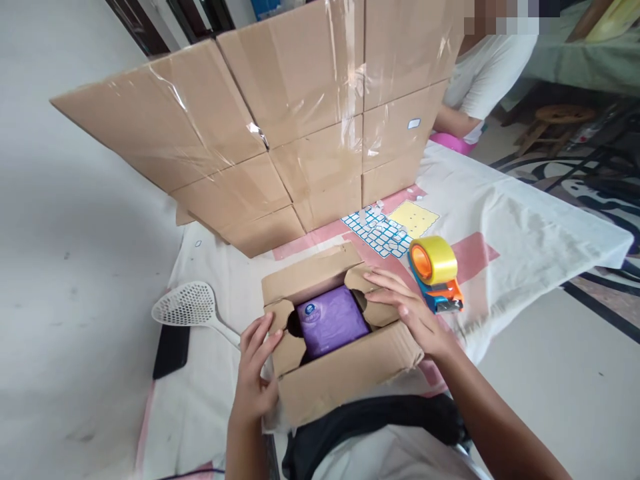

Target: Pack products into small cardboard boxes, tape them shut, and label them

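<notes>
A small cardboard box (345,360) sits before me with its top flaps unfolded. A purple plastic-wrapped pack (333,320), perhaps of tissues, lies inside it. My left hand (257,363) rests on the left end flap, fingers stretched over it and thumb lower at the box's side. On the opposite end flap, my right hand (407,310) lies with fingers extended and apart. Both end flaps lean inward and cover the pack's ends; each has a rounded cut-out. The long flaps stand outward at front and back.
A tall taped cardboard panel (315,153) stands behind the box. At right is a tape dispenser (437,273) with yellow tape. A white slotted strainer (190,305) overlaps a dark flat object (171,352) at left. Stickers and scraps (380,230) lie on the tablecloth. Another person (493,80) sits beyond.
</notes>
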Demonstrator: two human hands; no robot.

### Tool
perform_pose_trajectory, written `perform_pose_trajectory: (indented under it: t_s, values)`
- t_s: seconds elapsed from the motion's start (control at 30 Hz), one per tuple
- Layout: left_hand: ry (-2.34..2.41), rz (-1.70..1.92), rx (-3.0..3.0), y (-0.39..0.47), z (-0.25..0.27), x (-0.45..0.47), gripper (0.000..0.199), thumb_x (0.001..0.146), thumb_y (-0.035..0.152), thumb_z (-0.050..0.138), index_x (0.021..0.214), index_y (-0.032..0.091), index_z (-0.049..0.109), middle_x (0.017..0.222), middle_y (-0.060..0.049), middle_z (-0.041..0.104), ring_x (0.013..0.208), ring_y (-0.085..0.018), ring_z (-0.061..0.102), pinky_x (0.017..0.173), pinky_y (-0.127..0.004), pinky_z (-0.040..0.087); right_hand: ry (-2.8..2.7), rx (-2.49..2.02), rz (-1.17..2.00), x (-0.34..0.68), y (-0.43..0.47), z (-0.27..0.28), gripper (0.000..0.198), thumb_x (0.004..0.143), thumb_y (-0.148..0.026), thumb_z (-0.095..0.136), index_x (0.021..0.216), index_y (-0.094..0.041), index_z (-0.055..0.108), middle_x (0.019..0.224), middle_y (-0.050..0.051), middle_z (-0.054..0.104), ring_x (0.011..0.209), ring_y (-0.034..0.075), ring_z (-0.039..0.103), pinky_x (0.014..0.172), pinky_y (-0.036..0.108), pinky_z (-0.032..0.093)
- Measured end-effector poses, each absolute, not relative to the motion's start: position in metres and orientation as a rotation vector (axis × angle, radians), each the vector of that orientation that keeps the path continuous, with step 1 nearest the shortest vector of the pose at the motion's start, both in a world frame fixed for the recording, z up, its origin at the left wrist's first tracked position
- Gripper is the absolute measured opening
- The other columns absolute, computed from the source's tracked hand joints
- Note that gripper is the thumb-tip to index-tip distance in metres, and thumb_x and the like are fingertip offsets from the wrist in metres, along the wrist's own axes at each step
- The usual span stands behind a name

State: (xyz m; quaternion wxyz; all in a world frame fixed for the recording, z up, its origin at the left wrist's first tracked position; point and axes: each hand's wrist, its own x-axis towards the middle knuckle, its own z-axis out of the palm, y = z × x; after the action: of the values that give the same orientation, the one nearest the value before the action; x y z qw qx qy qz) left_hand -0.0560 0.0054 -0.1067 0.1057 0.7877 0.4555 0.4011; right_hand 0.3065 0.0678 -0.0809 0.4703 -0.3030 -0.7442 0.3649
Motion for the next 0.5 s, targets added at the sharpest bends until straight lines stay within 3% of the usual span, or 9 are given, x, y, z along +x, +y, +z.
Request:
perform_pose_trajectory:
  t_s: [0.2,0.27,0.4,0.5]
  values:
    - [1.276,0.880,2.257,-0.002,-0.098,-0.067,0.094,0.079,0.052,0.081,0.159,0.033,0.035,0.171,-0.017,0.021,0.157,-0.044,0.020,0.118,-0.070,0.029,-1.744,-0.697,1.220,0.317,0.062,-0.088,0.048,0.107,-0.055,0.036,0.144,-0.037,0.060,0.170,0.002,0.034,0.160,0.028,0.023,0.129,0.057,0.020]
    - [1.284,0.946,2.151,-0.004,-0.102,-0.063,0.086,0.078,0.056,0.081,0.153,0.034,0.045,0.170,-0.016,0.026,0.156,-0.044,0.022,0.120,-0.070,0.027,-1.771,-0.672,1.242,0.321,0.065,-0.086,0.045,0.106,-0.055,0.038,0.138,-0.036,0.064,0.168,0.001,0.037,0.160,0.028,0.022,0.129,0.057,0.019]
    - [1.337,1.369,1.726,-0.005,-0.115,-0.036,0.049,0.092,0.066,0.058,0.119,0.028,0.070,0.162,-0.013,0.042,0.150,-0.042,0.037,0.119,-0.065,0.034,-1.877,-0.709,1.097,0.320,0.072,-0.085,0.053,0.106,-0.061,0.032,0.128,-0.030,0.070,0.159,0.005,0.049,0.158,0.030,0.025,0.129,0.057,0.019]
    - [1.443,1.552,1.395,-0.004,-0.118,-0.008,0.049,0.093,0.060,0.054,0.128,0.029,0.065,0.163,-0.010,0.043,0.150,-0.040,0.040,0.118,-0.061,0.041,-1.755,-0.751,1.044,0.309,0.071,-0.092,0.066,0.103,-0.070,0.023,0.142,-0.033,0.062,0.154,0.007,0.053,0.156,0.031,0.029,0.129,0.059,0.020]
